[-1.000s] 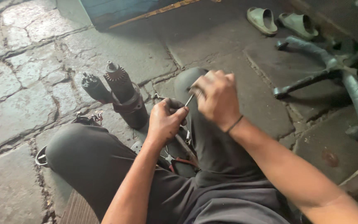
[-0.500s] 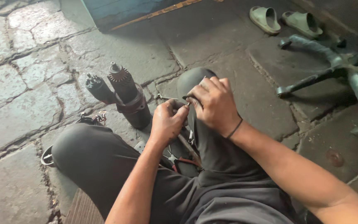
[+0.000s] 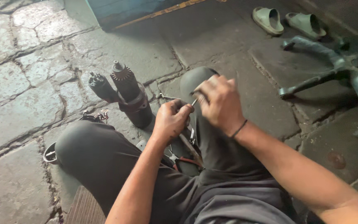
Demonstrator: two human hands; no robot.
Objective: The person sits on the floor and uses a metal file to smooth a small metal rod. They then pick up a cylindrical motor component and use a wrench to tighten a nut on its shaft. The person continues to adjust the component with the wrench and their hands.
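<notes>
From the head view, the left hand (image 3: 171, 120) is clenched around a small part, too hidden to identify, above the lap. The right hand (image 3: 218, 103) pinches a thin metal pin (image 3: 194, 101) against it. A dark motor shaft (image 3: 130, 96) stands on the stone floor (image 3: 17, 108) just beside.

Person seated on a grey stone-slab floor (image 3: 17, 95), knees apart in dark grey trousers. At frame centre the left hand (image 3: 171, 120) is closed in a fist; what it holds is hidden. The right hand (image 3: 218, 103), just beside it, pinches a thin bright metal pin (image 3: 194, 101) between its fingertips. A dark, grimy cylindrical motor part with a toothed top (image 3: 130, 97) stands upright left of centre. Red-handled pliers (image 3: 179, 159) lie between the legs. A pair of pale green slippers (image 3: 286, 20) sits at upper right, above a grey metal chair base (image 3: 332, 70).
</notes>
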